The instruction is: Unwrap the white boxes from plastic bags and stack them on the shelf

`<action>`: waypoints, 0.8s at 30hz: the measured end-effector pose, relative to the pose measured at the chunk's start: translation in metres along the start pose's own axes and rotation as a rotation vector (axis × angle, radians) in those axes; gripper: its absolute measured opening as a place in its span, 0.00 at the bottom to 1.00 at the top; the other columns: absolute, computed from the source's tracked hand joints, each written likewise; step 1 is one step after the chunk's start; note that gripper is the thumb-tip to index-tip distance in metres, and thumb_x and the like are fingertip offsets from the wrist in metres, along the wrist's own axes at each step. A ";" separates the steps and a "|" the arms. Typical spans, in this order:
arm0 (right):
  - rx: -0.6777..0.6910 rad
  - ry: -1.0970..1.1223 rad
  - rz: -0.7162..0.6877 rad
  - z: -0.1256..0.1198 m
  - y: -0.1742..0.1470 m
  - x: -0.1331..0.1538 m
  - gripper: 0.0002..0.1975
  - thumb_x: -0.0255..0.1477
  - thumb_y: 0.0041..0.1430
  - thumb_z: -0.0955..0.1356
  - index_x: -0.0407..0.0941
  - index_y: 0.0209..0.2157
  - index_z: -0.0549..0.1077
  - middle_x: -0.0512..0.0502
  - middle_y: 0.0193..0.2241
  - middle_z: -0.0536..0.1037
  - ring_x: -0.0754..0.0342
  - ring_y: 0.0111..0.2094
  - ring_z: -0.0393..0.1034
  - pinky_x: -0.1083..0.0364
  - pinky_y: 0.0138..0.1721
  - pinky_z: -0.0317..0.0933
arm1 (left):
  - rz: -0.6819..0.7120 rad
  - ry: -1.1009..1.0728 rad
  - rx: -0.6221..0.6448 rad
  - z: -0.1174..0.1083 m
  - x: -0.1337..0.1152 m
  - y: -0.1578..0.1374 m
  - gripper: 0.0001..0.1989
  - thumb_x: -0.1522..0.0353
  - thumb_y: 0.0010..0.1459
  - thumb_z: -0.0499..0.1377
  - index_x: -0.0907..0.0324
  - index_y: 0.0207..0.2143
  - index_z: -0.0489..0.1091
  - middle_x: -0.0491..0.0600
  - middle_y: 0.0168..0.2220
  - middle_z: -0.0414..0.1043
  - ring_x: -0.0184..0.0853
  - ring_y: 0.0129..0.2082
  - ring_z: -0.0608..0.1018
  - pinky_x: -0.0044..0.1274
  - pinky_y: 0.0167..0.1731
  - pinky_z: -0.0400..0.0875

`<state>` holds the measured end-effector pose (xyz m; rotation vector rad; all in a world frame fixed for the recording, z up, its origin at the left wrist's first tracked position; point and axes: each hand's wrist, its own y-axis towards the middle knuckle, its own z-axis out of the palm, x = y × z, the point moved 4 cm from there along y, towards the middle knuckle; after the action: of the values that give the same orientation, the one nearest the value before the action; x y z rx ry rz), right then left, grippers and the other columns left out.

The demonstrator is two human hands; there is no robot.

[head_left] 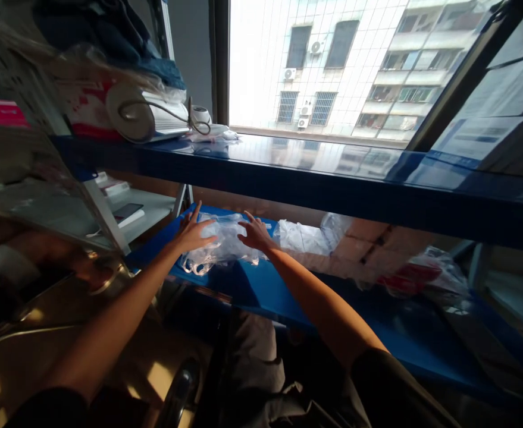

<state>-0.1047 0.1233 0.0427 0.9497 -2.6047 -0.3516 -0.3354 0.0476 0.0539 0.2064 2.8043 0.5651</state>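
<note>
A crumpled clear plastic bag (228,238) lies on the lower blue shelf (243,286), its looped edge toward me. Over its left side is my left hand (194,232), fingers spread apart. My right hand (256,232) is at the bag's right side, fingers stretched out and also apart. Whether the fingertips touch the plastic or hover just above it, I cannot tell. Just right of my right hand sits a white plastic-wrapped bundle (301,236).
Cardboard boxes (368,241) and a clear bag with something red (410,276) stand farther right. Above runs the upper blue shelf (288,172), carrying a white cylindrical device (131,113) with a cable. A grey side shelf (147,211) holds a phone (128,211). At left, a person's leg (74,261) shows.
</note>
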 end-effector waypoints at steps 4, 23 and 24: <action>-0.165 0.054 -0.175 -0.001 0.006 0.003 0.18 0.23 0.65 0.68 0.45 0.55 0.79 0.37 0.68 0.68 0.37 0.68 0.59 0.37 0.67 0.58 | 0.201 0.070 -0.060 0.013 -0.017 0.008 0.19 0.63 0.68 0.57 0.49 0.59 0.77 0.49 0.75 0.56 0.54 0.76 0.54 0.48 0.73 0.50; 0.307 0.190 -0.139 0.072 -0.016 -0.020 0.50 0.58 0.62 0.70 0.44 0.74 0.58 0.32 0.76 0.50 0.32 0.77 0.41 0.35 0.74 0.39 | 0.111 0.043 0.353 0.081 0.033 -0.024 0.43 0.42 0.61 0.60 0.40 0.75 0.54 0.53 0.77 0.50 0.60 0.76 0.53 0.52 0.71 0.44; 0.272 0.270 -0.119 0.068 -0.015 -0.021 0.47 0.56 0.60 0.72 0.44 0.72 0.64 0.31 0.74 0.56 0.31 0.75 0.47 0.34 0.73 0.45 | 0.118 0.036 0.328 0.076 0.032 -0.022 0.43 0.42 0.61 0.61 0.40 0.74 0.57 0.53 0.76 0.52 0.59 0.75 0.55 0.51 0.71 0.47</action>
<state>-0.1087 0.1338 -0.0292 1.1554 -2.3905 0.1017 -0.3458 0.0607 -0.0303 0.4331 2.9187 0.1282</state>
